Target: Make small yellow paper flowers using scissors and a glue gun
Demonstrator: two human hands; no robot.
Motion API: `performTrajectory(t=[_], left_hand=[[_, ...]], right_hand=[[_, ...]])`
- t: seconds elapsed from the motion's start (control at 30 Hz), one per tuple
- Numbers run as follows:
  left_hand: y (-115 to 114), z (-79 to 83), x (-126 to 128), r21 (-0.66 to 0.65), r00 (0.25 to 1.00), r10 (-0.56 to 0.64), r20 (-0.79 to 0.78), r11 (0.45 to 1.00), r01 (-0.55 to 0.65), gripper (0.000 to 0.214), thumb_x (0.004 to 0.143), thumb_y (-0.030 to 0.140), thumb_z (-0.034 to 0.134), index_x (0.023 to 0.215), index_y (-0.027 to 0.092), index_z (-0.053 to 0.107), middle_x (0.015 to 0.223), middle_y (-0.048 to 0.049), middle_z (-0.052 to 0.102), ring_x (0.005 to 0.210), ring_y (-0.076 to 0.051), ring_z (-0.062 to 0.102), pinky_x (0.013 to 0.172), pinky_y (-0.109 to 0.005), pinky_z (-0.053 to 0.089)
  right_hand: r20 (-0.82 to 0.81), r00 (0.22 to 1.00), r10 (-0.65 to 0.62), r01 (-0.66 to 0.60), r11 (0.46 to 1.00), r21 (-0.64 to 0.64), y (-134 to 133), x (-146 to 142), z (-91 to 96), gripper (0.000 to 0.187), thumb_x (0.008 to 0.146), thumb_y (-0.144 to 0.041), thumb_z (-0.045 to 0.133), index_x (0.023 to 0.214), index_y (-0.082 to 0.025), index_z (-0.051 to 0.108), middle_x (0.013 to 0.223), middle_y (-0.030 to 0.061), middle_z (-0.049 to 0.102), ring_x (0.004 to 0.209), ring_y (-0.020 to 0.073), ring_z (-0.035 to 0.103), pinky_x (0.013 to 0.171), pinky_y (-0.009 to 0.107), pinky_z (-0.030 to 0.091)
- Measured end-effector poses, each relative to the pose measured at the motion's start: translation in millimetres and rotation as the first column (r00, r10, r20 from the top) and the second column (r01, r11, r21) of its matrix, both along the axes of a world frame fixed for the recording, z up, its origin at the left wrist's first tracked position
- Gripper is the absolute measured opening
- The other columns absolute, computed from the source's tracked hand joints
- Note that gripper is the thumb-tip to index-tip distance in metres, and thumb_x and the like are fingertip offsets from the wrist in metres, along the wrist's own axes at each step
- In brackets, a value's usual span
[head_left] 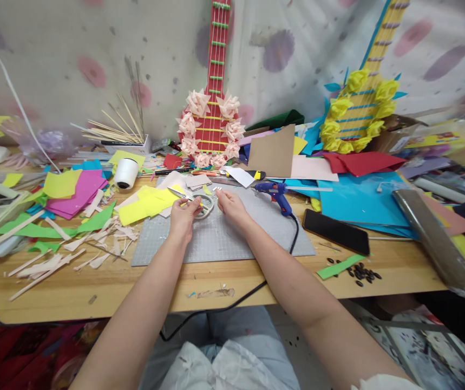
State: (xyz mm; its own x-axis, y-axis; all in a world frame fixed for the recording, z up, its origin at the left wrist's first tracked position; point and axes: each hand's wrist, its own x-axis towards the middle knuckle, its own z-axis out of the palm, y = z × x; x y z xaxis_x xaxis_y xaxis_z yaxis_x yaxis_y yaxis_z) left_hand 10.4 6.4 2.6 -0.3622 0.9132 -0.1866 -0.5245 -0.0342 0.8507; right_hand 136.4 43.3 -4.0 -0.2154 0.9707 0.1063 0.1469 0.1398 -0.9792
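My left hand (184, 218) is closed in a pinch over the grey cutting mat (220, 244). A thin yellow bit shows at its fingertips, too small to make out. Right beside those fingers lie scissors (207, 210), their blades pointing up and left and partly covered by the hand. My right hand (233, 208) is also closed, with a small white piece (217, 189) showing at its fingertips. A gap separates the two hands. Yellow paper (146, 205) lies left of the scissors, and a blue glue gun (275, 194) rests to the right of my right hand.
A black phone (335, 232), a green strip (340, 266) and several dark beads (362, 272) lie at right. Paper scraps (106, 238) cover the left. Behind stand a red paper guitar (211, 127), a yellow one (362, 103) and a box of sticks (129, 145). The glue gun's cord (232, 303) crosses the front edge.
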Motion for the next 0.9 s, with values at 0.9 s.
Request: performTrajectory(t=[0.9], left_hand=[[-2, 5.7, -7, -0.011, 0.999, 0.013, 0.041, 1.000, -0.013, 0.028, 0.069, 0.038, 0.063, 0.078, 0.016, 0.046, 0.063, 0.0010, 0.057, 0.055, -0.009, 0.057, 0.059, -0.024, 0.049]], right_hand=[[-0.354, 0.932, 0.072, -0.101, 0.993, -0.065, -11, -15, -4.6, 0.039, 0.062, -0.034, 0.067, 0.084, -0.022, 0.037, 0.063, -0.0082, 0.059, 0.055, 0.0081, 0.058, 0.058, 0.025, 0.049]])
